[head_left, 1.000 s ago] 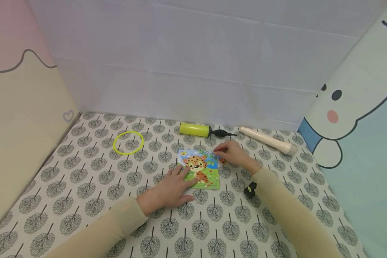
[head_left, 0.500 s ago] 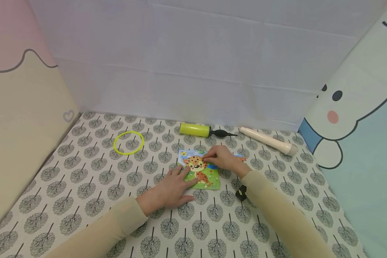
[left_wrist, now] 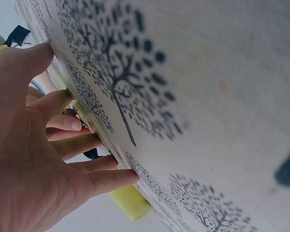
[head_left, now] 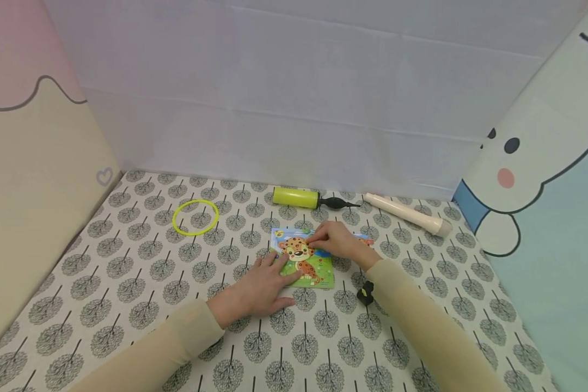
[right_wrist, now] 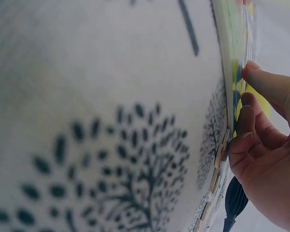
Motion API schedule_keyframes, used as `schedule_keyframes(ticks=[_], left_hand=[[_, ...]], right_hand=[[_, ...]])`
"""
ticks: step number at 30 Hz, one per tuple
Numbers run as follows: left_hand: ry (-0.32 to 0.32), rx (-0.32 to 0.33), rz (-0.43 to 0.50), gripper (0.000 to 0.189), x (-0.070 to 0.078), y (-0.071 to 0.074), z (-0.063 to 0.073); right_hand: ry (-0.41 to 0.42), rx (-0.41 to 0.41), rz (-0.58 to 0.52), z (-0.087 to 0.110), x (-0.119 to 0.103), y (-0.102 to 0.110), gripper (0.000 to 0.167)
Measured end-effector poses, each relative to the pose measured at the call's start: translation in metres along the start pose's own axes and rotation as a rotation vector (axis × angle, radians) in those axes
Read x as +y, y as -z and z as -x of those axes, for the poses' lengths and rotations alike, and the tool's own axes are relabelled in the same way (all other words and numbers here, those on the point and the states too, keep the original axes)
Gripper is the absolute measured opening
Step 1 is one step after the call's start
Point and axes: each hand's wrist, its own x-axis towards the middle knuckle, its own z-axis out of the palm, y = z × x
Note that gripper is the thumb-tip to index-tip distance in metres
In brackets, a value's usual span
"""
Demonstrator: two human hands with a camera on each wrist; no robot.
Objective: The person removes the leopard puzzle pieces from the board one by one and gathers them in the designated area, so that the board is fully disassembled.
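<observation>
A flat jigsaw puzzle [head_left: 326, 272], printed with a spotted leopard cub on green grass, lies on the tablecloth in the head view. My left hand [head_left: 259, 286] rests its spread fingers on the puzzle's left side, with the thumb over the cloth. Close by the leopard's right-hand ear, my right hand [head_left: 334, 239] brings thumb and forefinger together. They pinch a small puzzle piece [right_wrist: 238, 96] against the picture, mostly hidden by the fingers. More flat puzzle pieces [head_left: 365, 238] in blue and orange lie beyond that hand; their thick edges show in the right wrist view.
Behind the puzzle lies a lime-green pump [head_left: 295, 197] with a black nozzle. A cream stick [head_left: 406, 214] with a rounded end is at the back right. To the left is a yellow-green ring [head_left: 175, 216]. A pale wall [head_left: 294, 109] borders the table's back edge.
My right hand has moved left from the puzzle's top right corner to the leopard's ear, then stayed nearly still. The left hand and puzzle have kept their place.
</observation>
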Motion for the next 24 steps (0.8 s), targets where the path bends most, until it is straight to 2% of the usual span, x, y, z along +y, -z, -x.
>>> schedule_keyframes(ticks=[9, 14, 24], left_hand=[[0.006, 0.012, -0.005, 0.066, 0.0020, 0.0017, 0.0003], [0.007, 0.009, -0.001, 0.066, 0.0016, 0.0018, 0.0000], [0.000, 0.007, -0.011, 0.066, 0.0010, 0.0030, 0.0000]], right_hand=[[-0.041, -0.025, -0.028, -0.0023, -0.0017, 0.0006, 0.013], [-0.055, -0.038, 0.001, -0.0046, -0.0035, 0.0004, 0.011], [0.014, -0.004, 0.063, -0.0051, -0.0058, -0.0025, 0.006]])
